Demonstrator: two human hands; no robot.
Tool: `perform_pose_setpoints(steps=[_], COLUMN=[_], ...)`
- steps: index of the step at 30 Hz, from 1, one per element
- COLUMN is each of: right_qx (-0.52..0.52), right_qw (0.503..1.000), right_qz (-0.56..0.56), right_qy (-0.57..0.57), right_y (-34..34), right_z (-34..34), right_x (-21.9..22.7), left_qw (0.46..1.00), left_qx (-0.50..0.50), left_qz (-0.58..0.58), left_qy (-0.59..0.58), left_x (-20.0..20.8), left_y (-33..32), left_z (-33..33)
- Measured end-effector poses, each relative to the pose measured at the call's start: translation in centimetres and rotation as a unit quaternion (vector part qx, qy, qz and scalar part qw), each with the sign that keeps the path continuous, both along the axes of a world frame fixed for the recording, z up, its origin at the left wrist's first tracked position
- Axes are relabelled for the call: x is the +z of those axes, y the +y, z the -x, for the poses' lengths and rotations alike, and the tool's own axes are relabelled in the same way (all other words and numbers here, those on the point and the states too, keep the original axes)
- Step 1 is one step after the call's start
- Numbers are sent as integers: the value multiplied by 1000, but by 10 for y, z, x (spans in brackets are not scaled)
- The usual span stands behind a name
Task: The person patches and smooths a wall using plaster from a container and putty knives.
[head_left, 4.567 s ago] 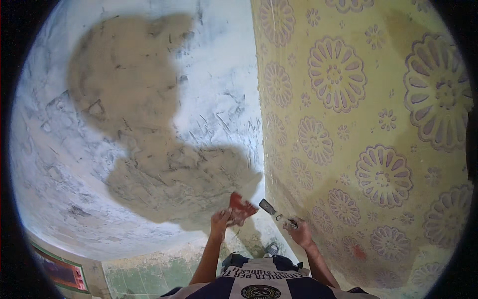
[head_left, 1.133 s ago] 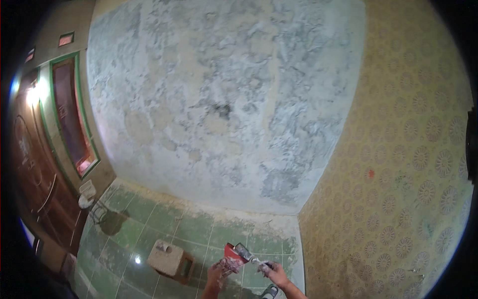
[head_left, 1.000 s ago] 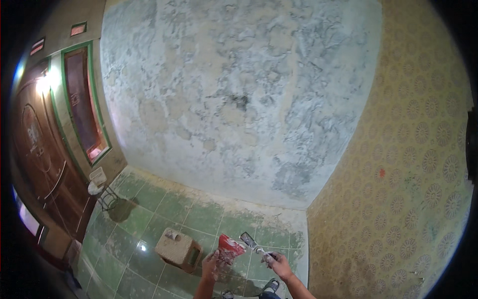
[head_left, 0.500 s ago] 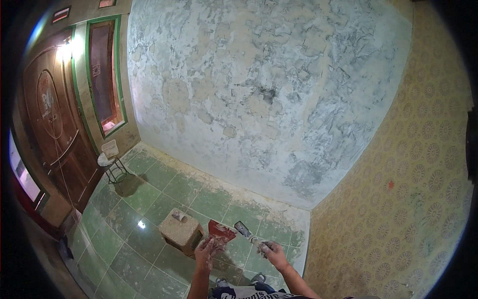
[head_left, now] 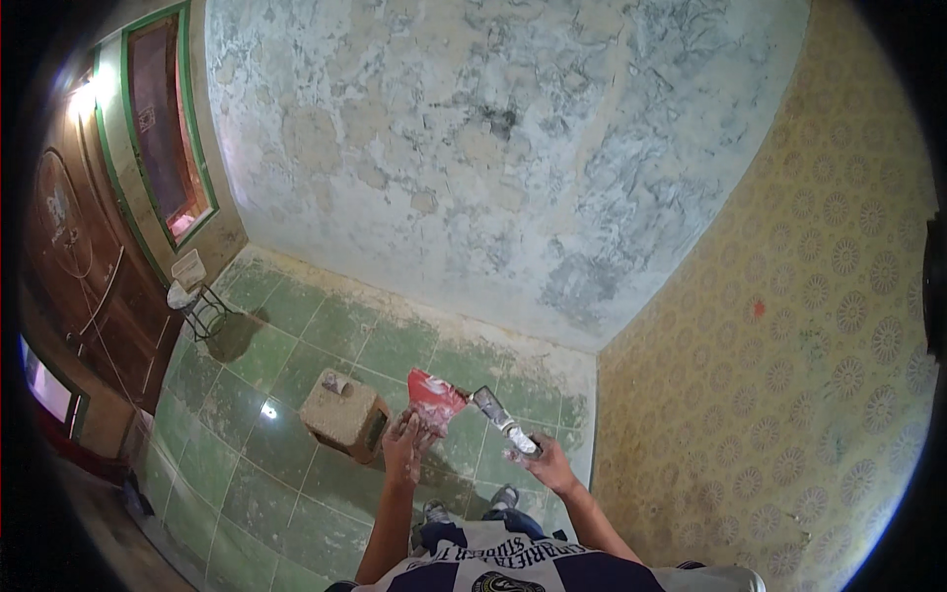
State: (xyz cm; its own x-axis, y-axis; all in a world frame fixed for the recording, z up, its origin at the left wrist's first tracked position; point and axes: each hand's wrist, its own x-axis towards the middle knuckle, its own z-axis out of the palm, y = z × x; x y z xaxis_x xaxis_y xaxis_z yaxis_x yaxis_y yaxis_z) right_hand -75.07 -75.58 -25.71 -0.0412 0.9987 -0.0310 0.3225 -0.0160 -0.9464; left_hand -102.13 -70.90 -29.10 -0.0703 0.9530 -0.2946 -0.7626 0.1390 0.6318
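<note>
Green floor tiles (head_left: 296, 326) run from the wooden door (head_left: 79, 266) at far left past a small stool (head_left: 197, 296) and a tan block (head_left: 343, 414). The left hand (head_left: 404, 446) grips a red scraper (head_left: 434, 393); just right, the right hand (head_left: 547, 462) grips a putty knife (head_left: 503, 422), beside the patterned yellow wall (head_left: 789, 345).

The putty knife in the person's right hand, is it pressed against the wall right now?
No. The putty knife in the right hand is held in mid-air above the green tiled floor, its blade meeting the red scraper in the left hand.
</note>
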Motion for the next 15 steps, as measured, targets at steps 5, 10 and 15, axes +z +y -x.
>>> perform_pose_setpoints(steps=[5,10,15], right_qx=[7,2,34], right_qw=[998,998,999], right_qz=[35,36,16], right_qy=[-57,-43,-2], right_y=[-6,-10,-6], right_z=[1,0,-2], right_x=[19,10,-6], left_qw=[1000,1000,1000], left_qx=[-17,-15,-3], left_qz=[7,13,4], left_qy=[2,-6,2], left_x=[-3,-9,13], left_y=[-1,-12,-18], left_z=[-3,-2,-1])
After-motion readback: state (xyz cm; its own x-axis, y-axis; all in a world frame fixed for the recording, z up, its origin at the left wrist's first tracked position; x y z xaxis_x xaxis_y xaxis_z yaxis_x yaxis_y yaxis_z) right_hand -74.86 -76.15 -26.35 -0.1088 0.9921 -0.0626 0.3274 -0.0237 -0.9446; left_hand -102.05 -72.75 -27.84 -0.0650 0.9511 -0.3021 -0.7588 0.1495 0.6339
